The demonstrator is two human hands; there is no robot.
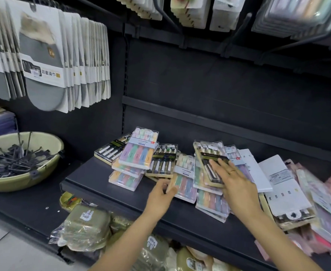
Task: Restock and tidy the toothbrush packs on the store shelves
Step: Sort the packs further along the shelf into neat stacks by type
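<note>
Toothbrush packs lie in loose piles on a dark shelf [94, 184]. At the left a pastel pack [139, 148] tops a small stack, with dark-labelled packs [163, 160] beside it. My left hand [161, 194] pinches the near edge of a pastel pack [186, 182] in the middle. My right hand [236, 184] lies flat, fingers straight, on a dark-labelled pack [209, 163] that tops another pile. More packs [285, 190] sprawl face down to the right.
A green bowl [24, 178] full of black display hooks sits at the left. Hanging grey cloth packs [43, 55] fill the upper left, and other packs hang above. Wrapped green goods [86, 225] sit on the shelf below.
</note>
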